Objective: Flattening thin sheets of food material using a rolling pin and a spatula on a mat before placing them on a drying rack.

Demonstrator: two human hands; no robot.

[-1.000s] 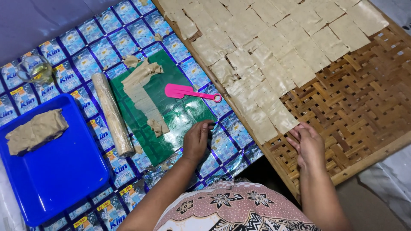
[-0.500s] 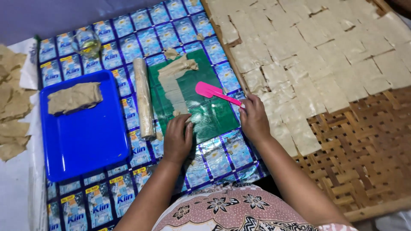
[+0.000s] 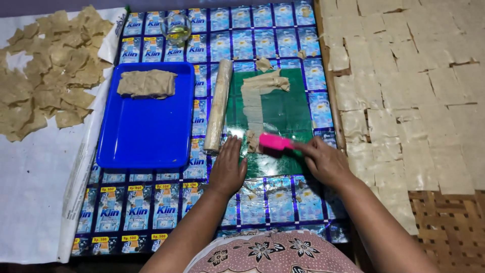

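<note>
A person sits over a shiny mat made of blue printed sachet wrappers (image 3: 151, 202). The right hand (image 3: 323, 162) is closed around a bright pink plastic scraper (image 3: 275, 142), its blade at the near end of a thin beige strip of dough (image 3: 255, 103) on a dark green plastic sheet (image 3: 285, 108). The left hand (image 3: 227, 169) lies flat and open, holding nothing, pressing the sheet beside a dough-coated rolling pin (image 3: 219, 106). The step looks like lifting or trimming the strip; next needs a shallow, careful slide underneath.

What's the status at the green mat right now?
Right hand grips pink scraper at dough strip. Left hand flat on green mat. Rolling pin alongside.
</note>
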